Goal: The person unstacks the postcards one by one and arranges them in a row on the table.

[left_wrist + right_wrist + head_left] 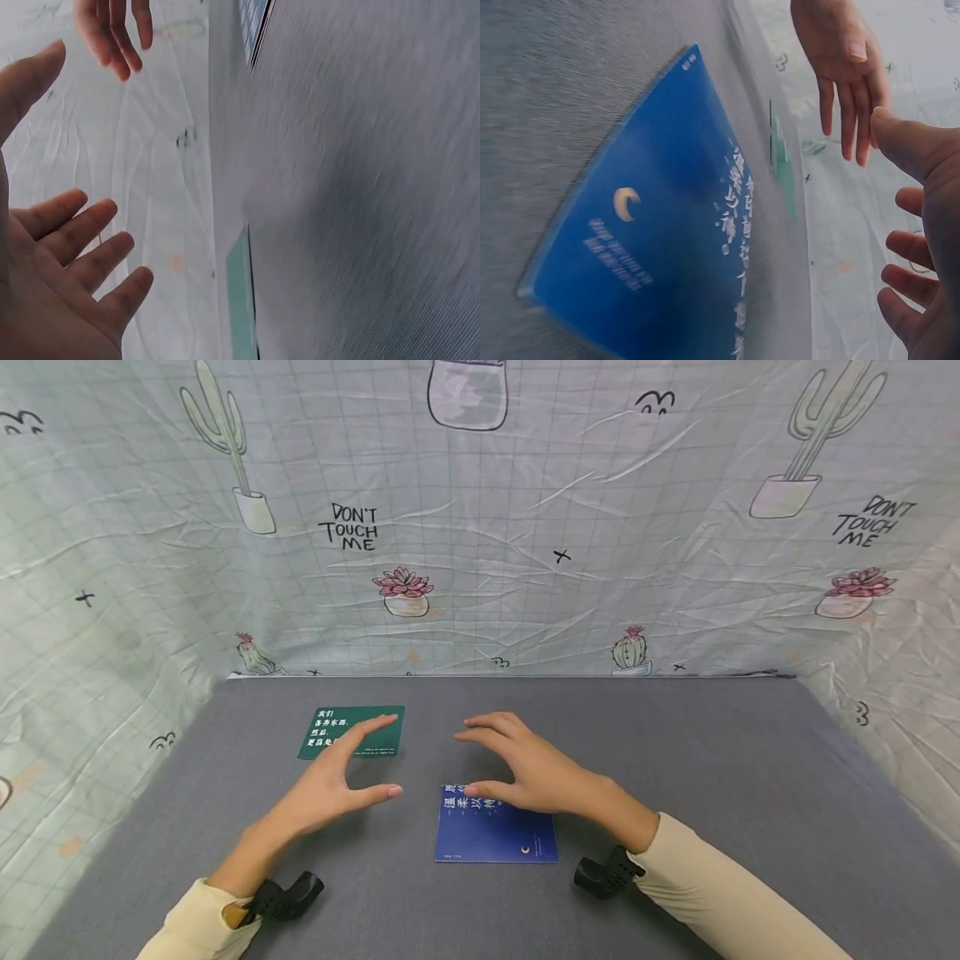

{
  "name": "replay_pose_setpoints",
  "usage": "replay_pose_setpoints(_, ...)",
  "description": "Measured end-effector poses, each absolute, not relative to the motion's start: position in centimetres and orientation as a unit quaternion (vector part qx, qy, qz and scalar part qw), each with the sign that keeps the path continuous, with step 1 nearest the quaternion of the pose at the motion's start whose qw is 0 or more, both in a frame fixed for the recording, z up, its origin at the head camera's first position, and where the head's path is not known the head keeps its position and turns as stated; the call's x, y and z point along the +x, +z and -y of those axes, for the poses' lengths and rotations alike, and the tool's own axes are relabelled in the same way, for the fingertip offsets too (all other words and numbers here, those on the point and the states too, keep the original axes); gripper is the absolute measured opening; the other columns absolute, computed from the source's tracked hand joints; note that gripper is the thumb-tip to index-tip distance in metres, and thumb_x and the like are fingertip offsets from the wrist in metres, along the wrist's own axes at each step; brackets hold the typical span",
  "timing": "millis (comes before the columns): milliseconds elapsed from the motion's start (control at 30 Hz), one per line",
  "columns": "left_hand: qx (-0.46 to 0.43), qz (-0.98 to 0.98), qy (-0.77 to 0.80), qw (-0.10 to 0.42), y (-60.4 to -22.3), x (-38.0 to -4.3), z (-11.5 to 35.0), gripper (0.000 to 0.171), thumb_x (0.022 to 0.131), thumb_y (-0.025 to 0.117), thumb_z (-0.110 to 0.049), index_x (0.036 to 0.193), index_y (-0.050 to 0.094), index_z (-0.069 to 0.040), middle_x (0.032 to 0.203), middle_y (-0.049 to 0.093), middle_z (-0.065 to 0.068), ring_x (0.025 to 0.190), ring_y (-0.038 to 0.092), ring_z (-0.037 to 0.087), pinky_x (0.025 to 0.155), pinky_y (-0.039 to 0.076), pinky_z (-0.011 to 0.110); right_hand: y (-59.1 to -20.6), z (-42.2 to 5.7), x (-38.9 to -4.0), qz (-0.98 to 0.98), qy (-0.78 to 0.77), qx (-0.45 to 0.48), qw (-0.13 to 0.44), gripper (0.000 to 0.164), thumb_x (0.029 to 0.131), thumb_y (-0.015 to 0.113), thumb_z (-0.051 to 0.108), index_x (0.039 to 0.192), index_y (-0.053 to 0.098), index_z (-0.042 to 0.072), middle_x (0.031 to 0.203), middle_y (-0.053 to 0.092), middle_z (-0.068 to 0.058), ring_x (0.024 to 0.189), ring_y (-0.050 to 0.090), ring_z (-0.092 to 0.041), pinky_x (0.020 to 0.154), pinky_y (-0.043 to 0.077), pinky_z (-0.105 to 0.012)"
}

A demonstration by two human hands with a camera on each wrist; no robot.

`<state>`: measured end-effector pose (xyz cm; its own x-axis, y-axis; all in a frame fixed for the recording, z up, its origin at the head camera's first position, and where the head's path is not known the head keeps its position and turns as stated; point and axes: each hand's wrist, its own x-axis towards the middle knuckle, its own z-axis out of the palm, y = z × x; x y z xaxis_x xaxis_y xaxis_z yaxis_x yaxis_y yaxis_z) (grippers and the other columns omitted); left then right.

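Head view: here's left hand, raised, relaxed, gripping nothing, partly masking green text-printed card flat on gray tabletop; there's right hand, also loose and empty, masking far edge of blue crescent-moon card, lying nearer camera, right of green card.

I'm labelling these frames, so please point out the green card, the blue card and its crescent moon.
Green card (357, 716), head view: upper middle of its face.
Blue card (495, 833), head view: plain middle of its face.
Crescent moon (620, 204), right wrist view: its thick curved side.
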<state>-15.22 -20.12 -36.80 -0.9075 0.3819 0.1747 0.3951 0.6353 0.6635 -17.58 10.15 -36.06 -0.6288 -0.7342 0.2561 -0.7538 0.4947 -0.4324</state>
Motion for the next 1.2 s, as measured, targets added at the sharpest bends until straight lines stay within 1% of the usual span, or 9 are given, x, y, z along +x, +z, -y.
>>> replay_pose_setpoints(167, -0.239, 0.889, -0.39, 0.013, -37.4, -14.1, 18.7, 0.082, 0.077, 0.08, -0.031, 0.146, 0.036, -0.027, 0.147, 0.04, 0.002, 0.124, 0.045, 0.036, 0.096, 0.036, 0.06, -36.6, -11.5, -16.2, 0.864, 0.278, 0.419, 0.024, 0.062, 0.09, 0.059, 0.053, 0.141, 0.045, 0.021, 0.145, 0.038, 0.005, 0.133, 0.031, -0.012, 0.104, 0.037, -0.04)
replay_pose_setpoints(267, -0.258, 0.878, -0.404, 0.009, -37.9, -13.5, 18.0, 0.082, 0.076, 0.081, -0.031, 0.145, 0.037, -0.026, 0.145, 0.042, 0.002, 0.124, 0.045, 0.035, 0.098, 0.037, 0.057, -37.2, -12.4, -15.4, 0.862, 0.293, 0.412, 0.032, 0.061, 0.09, 0.061, 0.049, 0.141, 0.045, 0.02, 0.144, 0.04, 0.004, 0.132, 0.034, -0.013, 0.104, 0.037, -0.042)
replay_pose_setpoints(433, -0.277, 0.862, -0.425, -0.004, -38.6, -12.7, 17.1, 0.084, 0.074, 0.083, -0.029, 0.144, 0.038, -0.025, 0.144, 0.044, 0.003, 0.129, 0.043, 0.028, 0.104, 0.034, 0.051, -38.1, -13.5, -14.1, 0.871, 0.323, 0.37, 0.009, 0.063, 0.089, 0.062, 0.05, 0.142, 0.042, 0.021, 0.143, 0.042, 0.003, 0.131, 0.038, -0.015, 0.104, 0.037, -0.046)
replay_pose_setpoints(567, -0.29, 0.856, -0.429, -0.009, -39.2, -12.4, 16.7, 0.085, 0.071, 0.085, -0.031, 0.143, 0.04, -0.023, 0.145, 0.043, 0.0, 0.133, 0.039, 0.022, 0.105, 0.032, 0.05, -38.7, -14.4, -13.4, 0.876, 0.336, 0.346, -0.015, 0.065, 0.089, 0.062, 0.049, 0.142, 0.04, 0.02, 0.14, 0.044, 0.003, 0.128, 0.042, -0.017, 0.101, 0.04, -0.047)
replay_pose_setpoints(633, -0.296, 0.855, -0.426, -0.016, -39.5, -12.3, 16.5, 0.086, 0.07, 0.085, -0.033, 0.143, 0.041, -0.021, 0.147, 0.041, -0.001, 0.135, 0.036, 0.02, 0.106, 0.031, 0.051, -39.0, -14.9, -13.1, 0.875, 0.339, 0.346, -0.013, 0.066, 0.088, 0.064, 0.048, 0.142, 0.04, 0.018, 0.139, 0.044, 0.004, 0.128, 0.042, -0.017, 0.101, 0.04, -0.047)
replay_pose_setpoints(800, -0.322, 0.852, -0.411, -0.032, -40.0, -12.0, 15.9, 0.09, 0.067, 0.087, -0.036, 0.142, 0.042, -0.016, 0.149, 0.038, 0.001, 0.14, 0.027, 0.023, 0.107, 0.027, 0.056, -39.6, -15.8, -12.5, 0.873, 0.333, 0.355, 0.015, 0.068, 0.086, 0.067, 0.047, 0.141, 0.041, 0.016, 0.142, 0.041, 0.0, 0.133, 0.033, -0.018, 0.103, 0.036, -0.049)
replay_pose_setpoints(867, -0.338, 0.849, -0.405, -0.032, -40.1, -12.0, 15.8, 0.09, 0.066, 0.087, -0.035, 0.142, 0.042, -0.014, 0.149, 0.038, 0.003, 0.141, 0.025, 0.025, 0.107, 0.027, 0.054, -39.9, -16.0, -12.3, 0.872, 0.332, 0.358, 0.024, 0.068, 0.086, 0.068, 0.046, 0.141, 0.041, 0.016, 0.143, 0.04, -0.003, 0.134, 0.031, -0.02, 0.103, 0.035, -0.05)
replay_pose_setpoints(1067, -0.359, 0.846, -0.392, -0.033, -40.6, -12.1, 15.5, 0.089, 0.067, 0.087, -0.036, 0.141, 0.043, -0.012, 0.149, 0.037, 0.004, 0.141, 0.023, 0.027, 0.108, 0.028, 0.049, -40.6, -16.4, -12.0, 0.876, 0.336, 0.344, 0.035, 0.074, 0.083, 0.072, 0.046, 0.141, 0.041, 0.011, 0.143, 0.039, -0.009, 0.135, 0.03, -0.022, 0.104, 0.034, -0.051)
replay_pose_setpoints(1200, -0.357, 0.849, -0.389, -0.037, -40.9, -12.2, 15.5, 0.091, 0.067, 0.087, -0.036, 0.142, 0.042, -0.013, 0.149, 0.037, 0.004, 0.142, 0.023, 0.027, 0.108, 0.028, 0.051, -41.3, -16.7, -11.8, 0.878, 0.339, 0.337, 0.035, 0.079, 0.08, 0.074, 0.047, 0.141, 0.04, 0.01, 0.143, 0.039, -0.007, 0.135, 0.03, -0.022, 0.105, 0.032, -0.049)
